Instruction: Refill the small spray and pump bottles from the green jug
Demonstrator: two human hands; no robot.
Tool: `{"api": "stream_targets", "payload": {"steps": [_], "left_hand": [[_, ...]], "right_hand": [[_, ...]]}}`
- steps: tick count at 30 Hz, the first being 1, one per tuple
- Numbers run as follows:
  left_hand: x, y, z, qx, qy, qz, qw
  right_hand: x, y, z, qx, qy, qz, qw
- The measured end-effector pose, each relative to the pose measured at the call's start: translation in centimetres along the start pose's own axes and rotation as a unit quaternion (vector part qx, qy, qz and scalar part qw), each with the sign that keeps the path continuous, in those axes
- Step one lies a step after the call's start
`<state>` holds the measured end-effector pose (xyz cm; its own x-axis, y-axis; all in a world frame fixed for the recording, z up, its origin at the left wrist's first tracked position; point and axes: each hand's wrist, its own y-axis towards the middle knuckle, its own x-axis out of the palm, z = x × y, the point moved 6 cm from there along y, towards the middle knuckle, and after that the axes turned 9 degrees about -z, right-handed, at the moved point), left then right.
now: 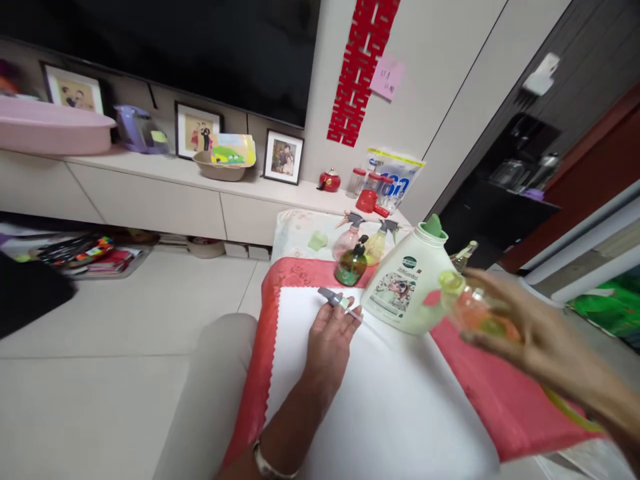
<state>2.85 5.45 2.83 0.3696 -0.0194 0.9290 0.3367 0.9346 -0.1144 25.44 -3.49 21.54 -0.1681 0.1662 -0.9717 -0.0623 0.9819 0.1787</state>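
My left hand [330,340] rests over the white sheet, its fingers closed on a pump head [331,297] with a grey nozzle and a thin tube. To the right, my right hand [530,327] grips a small see-through bottle [475,310] with a yellowish neck; the bottle is tilted and smeared by motion. Between the hands stands a large pale green jug [405,287] with a printed label, its mouth uncapped and something green showing in it. Left of the jug is a dark pump bottle [352,264] with a green label. Behind it are a pink spray bottle [347,239] and a yellow spray bottle [378,244].
A white sheet [390,400] lies over the red table cover [500,393]. Past the table runs a low cabinet [165,200] with picture frames, a red pot [329,180], red-lidded jars [356,183] and a pink basin [50,127]. A knee [225,347] is beside the table's left edge.
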Motion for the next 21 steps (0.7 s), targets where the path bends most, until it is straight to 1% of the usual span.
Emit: {"api": "stream_targets", "payload": {"steps": [1,2,4,5,7,9,13,16,21], "left_hand": [[-0.1,0.1,0.1,0.005,-0.006,0.002,1.0],[-0.1,0.2,0.3,0.01,-0.009,0.004,1.0],[-0.1,0.3,0.6,0.022,-0.01,0.01,1.0],[-0.1,0.4,0.7,0.028,-0.009,0.014,0.999],[0.0,0.4,1.0,0.034,-0.002,0.022,0.999],[0.1,0.4,1.1,0.033,0.006,0.023,0.999],[0.2,0.4,0.8,0.026,0.011,0.009,1.0],[0.3,0.2,0.1,0.012,0.017,-0.014,1.0],[1.0,-0.3,-0.8,-0.01,0.048,-0.069,0.996]], "right_hand": [[2.2,-1.4,-0.7,-0.014,0.013,-0.02,1.0],[4.3,-2.6,-1.2,-0.017,0.002,-0.042,0.999],[7.9,-4.5,-1.7,-0.007,-0.008,-0.055,0.998],[9.4,-5.1,-1.7,0.003,-0.016,-0.062,0.998],[11.2,-5.9,-1.6,0.016,-0.031,-0.06,0.998],[12.1,-6.2,-1.5,0.019,-0.046,-0.053,0.997],[12.5,-6.0,-1.9,0.015,-0.059,-0.042,0.997],[12.5,-5.5,-3.1,-0.001,-0.053,-0.025,0.998],[12.5,-4.4,-5.9,-0.044,-0.003,0.032,0.999]]}}
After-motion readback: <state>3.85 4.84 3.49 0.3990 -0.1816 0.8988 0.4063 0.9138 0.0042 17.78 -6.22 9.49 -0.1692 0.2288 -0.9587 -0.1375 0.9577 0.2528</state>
